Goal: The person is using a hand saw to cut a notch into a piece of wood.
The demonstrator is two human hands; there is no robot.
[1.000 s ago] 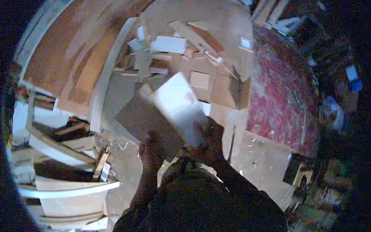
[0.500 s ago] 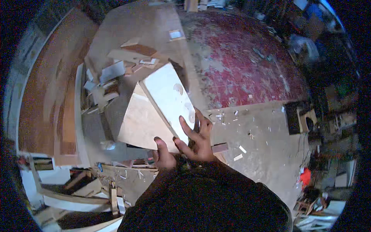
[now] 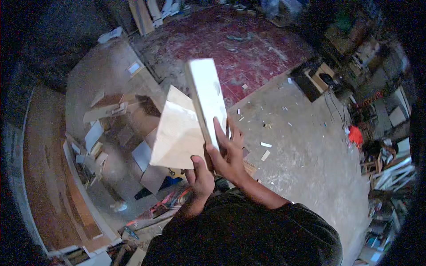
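My right hand [image 3: 230,155] grips the lower end of a thick white-faced board [image 3: 208,91], which stands nearly upright in front of me. Its fingers lie along the white face and edge. Dark marks, partly hidden by my fingers, show on that face. My left hand [image 3: 203,179] holds the lower edge of a pale plywood panel [image 3: 177,137], the thumb resting on the near side. This panel leans behind and to the left of the white board, which covers part of it. Whether the two pieces are joined cannot be made out.
A long brown wooden sheet [image 3: 44,164] lies at the left. Wood offcuts [image 3: 94,135] are heaped beside it. Small scraps [image 3: 266,144] dot the concrete floor [image 3: 306,164] on the right. Farther off is a worn red floor patch [image 3: 239,48]; a dark box [image 3: 310,82] stands at the right.
My view has swung to the right. The white board has turned more upright and shows its face at a narrower angle. Both hands keep their hold on the pieces.
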